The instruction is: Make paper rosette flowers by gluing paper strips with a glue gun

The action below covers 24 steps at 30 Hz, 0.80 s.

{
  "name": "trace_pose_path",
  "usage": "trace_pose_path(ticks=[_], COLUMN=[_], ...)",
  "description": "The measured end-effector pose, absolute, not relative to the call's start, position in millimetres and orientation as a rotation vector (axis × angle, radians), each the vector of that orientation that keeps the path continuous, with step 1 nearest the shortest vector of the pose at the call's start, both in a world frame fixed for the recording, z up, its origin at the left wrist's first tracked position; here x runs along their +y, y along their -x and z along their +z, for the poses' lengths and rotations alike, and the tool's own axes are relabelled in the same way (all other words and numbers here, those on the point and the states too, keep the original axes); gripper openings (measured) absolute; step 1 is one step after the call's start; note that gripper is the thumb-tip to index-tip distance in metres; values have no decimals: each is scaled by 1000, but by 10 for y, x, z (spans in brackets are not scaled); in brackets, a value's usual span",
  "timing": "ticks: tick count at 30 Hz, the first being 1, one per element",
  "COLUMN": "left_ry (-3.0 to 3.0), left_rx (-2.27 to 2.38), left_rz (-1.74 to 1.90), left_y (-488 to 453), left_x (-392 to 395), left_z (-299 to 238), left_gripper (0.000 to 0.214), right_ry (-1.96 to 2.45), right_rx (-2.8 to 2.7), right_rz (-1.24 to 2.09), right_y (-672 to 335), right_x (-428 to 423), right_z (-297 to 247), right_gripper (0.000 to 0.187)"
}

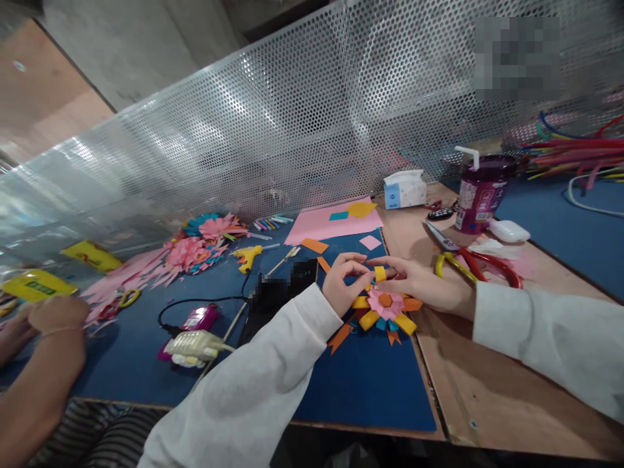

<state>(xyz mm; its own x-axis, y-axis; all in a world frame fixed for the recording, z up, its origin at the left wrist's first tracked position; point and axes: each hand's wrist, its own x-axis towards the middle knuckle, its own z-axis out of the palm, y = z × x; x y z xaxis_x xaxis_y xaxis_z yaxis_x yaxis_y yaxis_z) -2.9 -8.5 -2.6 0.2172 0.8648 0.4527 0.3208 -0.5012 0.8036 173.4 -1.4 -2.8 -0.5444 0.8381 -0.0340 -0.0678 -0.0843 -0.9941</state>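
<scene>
A paper flower [386, 311] with a pink middle, an orange centre and yellow and orange strips lies on the blue mat [370, 383]. My left hand [344, 281] rests at its left side, fingers curled. My right hand [423, 283] comes in from the right and pinches a small yellow paper loop [379, 273] just above the flower. The fingertips of both hands meet at that loop. Both arms wear white sleeves.
Scissors with red and yellow handles [470, 263], a purple cup [480, 194] and a tissue box [404, 188] lie at the right. A yellow glue gun [247, 255], pink paper sheet [334, 221] and pink paper flowers [195, 250] are behind. Another person's hand [53, 315] is at far left.
</scene>
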Motion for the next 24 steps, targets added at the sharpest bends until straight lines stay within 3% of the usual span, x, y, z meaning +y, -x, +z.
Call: trace_pose_path(ticks=[5, 13, 19, 24], left_ry=[-1645, -1363, -1413, -2012], left_rx=[1129, 1155, 1319, 1216], left_rz=[1299, 1265, 1271, 610], left_y=[1, -30, 205, 390], left_x=[-62, -30, 117, 41], left_z=[-26, 2, 204, 390], left_gripper=[21, 23, 25, 17], right_ry=[874, 915, 849, 857], right_rx=[-1303, -1073, -906, -886], right_rz=[1787, 1859, 1832, 1690], right_y=[-1745, -1789, -1811, -1757], right_x=[1, 45, 130, 157], right_z=[-38, -10, -29, -81], right_gripper=[54, 34, 37, 27])
